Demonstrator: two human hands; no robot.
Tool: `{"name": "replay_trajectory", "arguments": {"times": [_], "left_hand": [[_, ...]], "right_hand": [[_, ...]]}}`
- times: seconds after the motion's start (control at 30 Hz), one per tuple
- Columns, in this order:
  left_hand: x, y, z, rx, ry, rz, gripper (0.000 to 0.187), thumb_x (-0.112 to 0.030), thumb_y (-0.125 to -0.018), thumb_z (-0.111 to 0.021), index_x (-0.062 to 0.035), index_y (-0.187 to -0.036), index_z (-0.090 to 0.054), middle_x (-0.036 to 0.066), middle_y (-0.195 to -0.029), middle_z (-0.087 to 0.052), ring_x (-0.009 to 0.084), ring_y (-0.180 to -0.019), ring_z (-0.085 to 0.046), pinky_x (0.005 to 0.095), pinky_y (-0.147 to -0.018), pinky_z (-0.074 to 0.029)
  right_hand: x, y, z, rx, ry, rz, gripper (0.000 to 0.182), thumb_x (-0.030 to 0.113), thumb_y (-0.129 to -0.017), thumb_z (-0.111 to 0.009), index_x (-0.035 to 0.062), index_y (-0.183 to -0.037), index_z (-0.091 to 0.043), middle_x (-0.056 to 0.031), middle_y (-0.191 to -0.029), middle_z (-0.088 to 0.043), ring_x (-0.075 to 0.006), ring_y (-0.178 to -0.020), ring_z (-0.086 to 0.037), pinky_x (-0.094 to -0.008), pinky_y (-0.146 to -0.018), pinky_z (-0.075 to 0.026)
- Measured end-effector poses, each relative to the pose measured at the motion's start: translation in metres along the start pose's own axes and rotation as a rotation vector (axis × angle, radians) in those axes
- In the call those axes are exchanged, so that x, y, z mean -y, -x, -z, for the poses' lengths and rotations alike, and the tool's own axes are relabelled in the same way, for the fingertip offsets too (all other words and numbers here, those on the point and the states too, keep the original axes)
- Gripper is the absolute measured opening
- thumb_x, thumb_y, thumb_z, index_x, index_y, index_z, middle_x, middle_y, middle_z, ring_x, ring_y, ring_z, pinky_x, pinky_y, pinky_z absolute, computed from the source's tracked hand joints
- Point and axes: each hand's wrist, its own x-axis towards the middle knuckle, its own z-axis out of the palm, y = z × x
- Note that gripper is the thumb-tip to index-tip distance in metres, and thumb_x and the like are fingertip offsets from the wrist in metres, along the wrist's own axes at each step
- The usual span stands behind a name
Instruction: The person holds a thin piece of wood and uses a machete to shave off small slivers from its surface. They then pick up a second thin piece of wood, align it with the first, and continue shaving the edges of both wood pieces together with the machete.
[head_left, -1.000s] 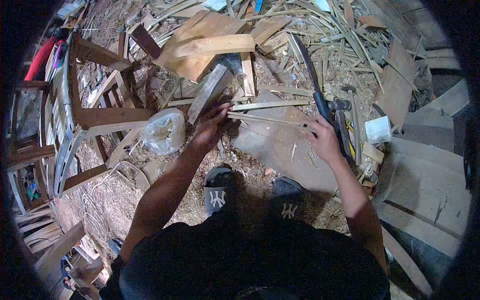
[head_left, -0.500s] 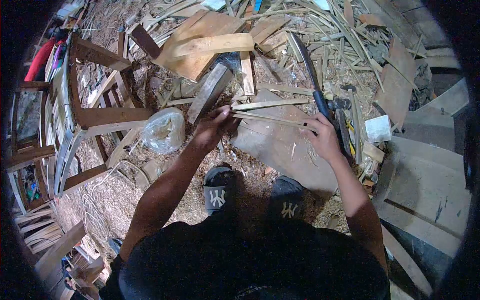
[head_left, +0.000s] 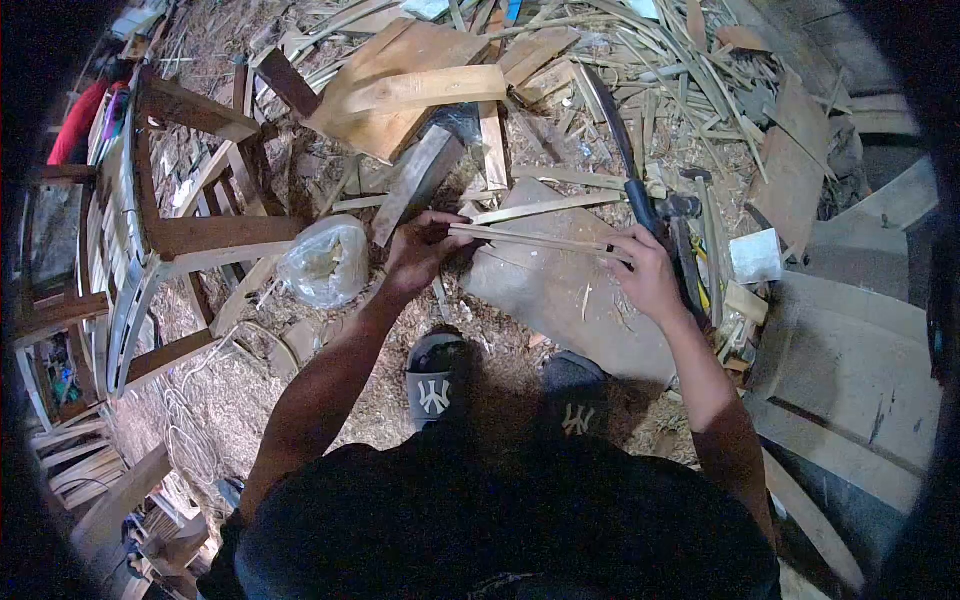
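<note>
Thin wooden strips [head_left: 535, 240] are stretched between my two hands, lying close together. My left hand [head_left: 418, 255] pinches their left ends, with thumb and fingertips pressed together. At the right ends, the fingers of my right hand [head_left: 643, 270] are closed round them. Just beyond, another pale wooden strip [head_left: 550, 207] slants from my left fingertips toward a long curved blade [head_left: 608, 115] with a black handle [head_left: 642, 203]. Below the strips lies a flat grey-brown board [head_left: 560, 280] on the floor. A squared block of wood [head_left: 420, 185] is near my left hand.
A clear plastic bag [head_left: 327, 262] sits left of my left arm, beside wooden chair frames [head_left: 225, 235]. A hammer head [head_left: 682, 207] is right of the black handle. Wood offcuts [head_left: 415, 90] and thin strips [head_left: 700, 90] cover the far floor. Panels [head_left: 850, 350] stand at right.
My left hand has shifted slightly and its fingers have regripped, stretching farther over the strips' ends. Those left ends have moved a little left and down. My right hand has barely moved.
</note>
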Motion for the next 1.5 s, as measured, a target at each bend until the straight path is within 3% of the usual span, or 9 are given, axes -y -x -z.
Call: {"name": "replay_trajectory", "arguments": {"times": [0.2, 0.27, 0.4, 0.47, 0.57, 0.77, 0.83, 1.27, 1.5], "left_hand": [[-0.013, 0.002, 0.003, 0.045, -0.120, -0.114, 0.026, -0.011, -0.087, -0.077, -0.0023, -0.109, -0.067, 0.007, -0.102, -0.072, 0.0155, -0.093, -0.066, 0.0310, -0.087, -0.052], [-0.018, 0.004, 0.008, 0.065, -0.477, -0.231, 0.027, -0.013, -0.088, -0.076, -0.0018, -0.110, -0.066, 0.010, -0.099, -0.070, 0.0200, -0.093, -0.067, 0.0323, -0.085, -0.052], [-0.019, 0.004, 0.015, 0.199, -0.487, -0.285, 0.029, -0.010, -0.087, -0.073, 0.0002, -0.113, -0.065, 0.013, -0.100, -0.068, 0.0235, -0.094, -0.067, 0.0336, -0.084, -0.053], [-0.012, 0.001, 0.013, 0.237, -0.112, -0.371, 0.031, -0.007, -0.086, -0.070, 0.0019, -0.116, -0.064, 0.014, -0.104, -0.067, 0.0240, -0.096, -0.067, 0.0359, -0.084, -0.054], [-0.024, 0.005, 0.009, 0.231, -0.354, -0.482, 0.032, -0.002, -0.085, -0.066, 0.0030, -0.117, -0.064, 0.016, -0.106, -0.066, 0.0278, -0.097, -0.068, 0.0384, -0.086, -0.054], [-0.024, 0.004, 0.011, 0.217, -0.654, -0.411, 0.031, 0.000, -0.086, -0.062, 0.0008, -0.117, -0.065, 0.019, -0.110, -0.066, 0.0357, -0.103, -0.066, 0.0400, -0.087, -0.054], [-0.020, 0.003, 0.013, 0.218, -0.680, -0.441, 0.031, -0.001, -0.086, -0.062, 0.0003, -0.116, -0.066, 0.019, -0.110, -0.066, 0.0363, -0.104, -0.066, 0.0407, -0.088, -0.054], [-0.013, 0.009, 0.016, 0.234, -0.787, -0.455, 0.037, -0.006, -0.086, -0.059, -0.0035, -0.123, -0.062, 0.017, -0.108, -0.065, 0.0380, -0.100, -0.065, 0.0436, -0.087, -0.054], [-0.004, 0.010, 0.016, 0.201, -0.683, -0.550, 0.035, -0.008, -0.088, -0.055, -0.0036, -0.123, -0.061, 0.018, -0.105, -0.064, 0.0390, -0.095, -0.065, 0.0442, -0.082, -0.054]], "right_hand": [[-0.001, 0.001, 0.002, 0.021, -0.002, 0.013, 0.030, 0.008, -0.081, -0.078, 0.0011, -0.109, -0.070, -0.0163, -0.104, -0.064, -0.0348, -0.098, -0.065, -0.0406, -0.086, -0.053], [0.000, 0.002, 0.001, 0.023, 0.005, 0.012, 0.030, 0.008, -0.081, -0.077, 0.0011, -0.109, -0.069, -0.0162, -0.104, -0.063, -0.0352, -0.097, -0.065, -0.0408, -0.085, -0.053], [-0.001, 0.003, -0.003, 0.013, -0.027, 0.002, 0.029, 0.010, -0.081, -0.077, 0.0016, -0.108, -0.068, -0.0163, -0.104, -0.063, -0.0357, -0.097, -0.065, -0.0414, -0.084, -0.053], [-0.001, 0.003, -0.003, 0.011, 0.005, -0.005, 0.028, 0.010, -0.081, -0.077, 0.0016, -0.106, -0.068, -0.0163, -0.104, -0.063, -0.0359, -0.097, -0.065, -0.0416, -0.084, -0.053], [0.000, 0.004, -0.003, 0.009, 0.039, 0.013, 0.027, 0.011, -0.082, -0.077, 0.0016, -0.106, -0.068, -0.0162, -0.104, -0.063, -0.0365, -0.097, -0.065, -0.0422, -0.084, -0.053], [0.008, 0.007, -0.004, -0.028, 0.118, 0.022, 0.025, 0.009, -0.083, -0.076, -0.0005, -0.106, -0.069, -0.0151, -0.103, -0.064, -0.0347, -0.096, -0.064, -0.0402, -0.082, -0.053], [0.017, 0.006, 0.001, -0.010, 0.357, 0.123, 0.026, 0.013, -0.083, -0.075, 0.0015, -0.107, -0.070, -0.0144, -0.104, -0.064, -0.0342, -0.100, -0.061, -0.0418, -0.085, -0.052], [0.019, -0.068, -0.004, 0.028, 0.360, 0.221, 0.032, 0.007, -0.088, -0.065, 0.0052, -0.120, -0.064, -0.0111, -0.114, -0.062, -0.0320, -0.114, -0.058, -0.0435, -0.096, -0.051], [0.017, -0.058, -0.004, 0.105, 0.421, 0.246, 0.021, 0.005, -0.083, -0.060, 0.0051, -0.103, -0.065, -0.0100, -0.107, -0.061, -0.0309, -0.112, -0.056, -0.0424, -0.092, -0.051]]}}
